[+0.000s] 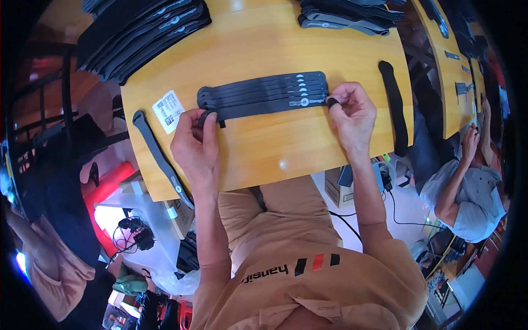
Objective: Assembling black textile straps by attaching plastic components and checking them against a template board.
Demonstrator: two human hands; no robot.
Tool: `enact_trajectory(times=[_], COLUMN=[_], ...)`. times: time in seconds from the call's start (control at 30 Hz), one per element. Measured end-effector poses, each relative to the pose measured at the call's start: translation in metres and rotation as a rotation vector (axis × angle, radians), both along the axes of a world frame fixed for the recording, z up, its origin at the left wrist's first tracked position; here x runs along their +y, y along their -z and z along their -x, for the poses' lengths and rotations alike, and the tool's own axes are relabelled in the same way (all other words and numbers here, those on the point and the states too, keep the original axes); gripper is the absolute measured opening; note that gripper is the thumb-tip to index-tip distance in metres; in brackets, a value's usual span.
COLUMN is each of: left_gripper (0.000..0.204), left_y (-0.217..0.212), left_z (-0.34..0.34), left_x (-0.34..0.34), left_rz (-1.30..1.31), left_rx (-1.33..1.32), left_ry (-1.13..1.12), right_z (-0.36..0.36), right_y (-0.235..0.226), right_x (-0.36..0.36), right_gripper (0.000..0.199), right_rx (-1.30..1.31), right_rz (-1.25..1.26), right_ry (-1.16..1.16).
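Both hands' fingers pinched shut — left hand and right hand gripping the strap ends.

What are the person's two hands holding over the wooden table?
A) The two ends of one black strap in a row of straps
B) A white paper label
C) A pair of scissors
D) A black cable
A: the left hand pinches the left end and the right hand the right end of the nearest black strap, which lies in a fanned row of straps on the wooden table.
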State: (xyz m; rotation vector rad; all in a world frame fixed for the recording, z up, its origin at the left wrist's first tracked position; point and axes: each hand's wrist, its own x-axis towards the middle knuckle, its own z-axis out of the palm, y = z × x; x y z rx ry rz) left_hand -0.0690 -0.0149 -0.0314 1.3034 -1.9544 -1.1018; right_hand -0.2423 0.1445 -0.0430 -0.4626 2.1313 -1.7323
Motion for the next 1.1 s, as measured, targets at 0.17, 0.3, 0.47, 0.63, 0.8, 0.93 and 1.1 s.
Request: enact_trajectory(times=[0.17,0.3,0.47,0.63,0.8,0.93,1.1], left_gripper=[0.012,0.013,0.013,0.014,0.014,0.014,0.015], left_y=[-0.0017,-0.0061,-0.0047,-0.0023,-0.0047,-0.0049,-0.0034], left_z=[-0.0012,-0.0003,-0.0008,0.0006,0.0026,0.0029,0.0029], left_x=[-0.0014,-0.0024,-0.0043,-0.0021,-0.0002,0.0002,-0.0009], left_rz=[0.03,0.001,0.007,0.016,0.043,0.027,0.048], left_rx=[-0.029,-0.065,-0.086,-0.064,-0.075,-0.057,-0.065], left_ry=[0.018,0.008,0.003,0.009,0.012,0.003,0.006], right_z=[0.0003,-0.0004,-0.001,-0.0001,0.0001,-0.0005,-0.0024], right_y=[-0.0008,0.0015,0.0026,0.0042,0.0049,0.0038,-0.0025], right_x=[-0.0012,-0.0016,-0.003,-0.0021,-0.0025,-0.004,-0.0044], right_gripper=[0.015,0.015,0.015,0.015,0.015,0.014,0.014], right_rx=[0.008,0.014,0.04,0.101,0.186,0.201,0.258], right_rz=[-0.027,-0.022,-0.022,-0.049,-0.057,-0.059,-0.156], right_ry=[-0.005,0.01,0.007,0.013,0.014,0.022,-0.017])
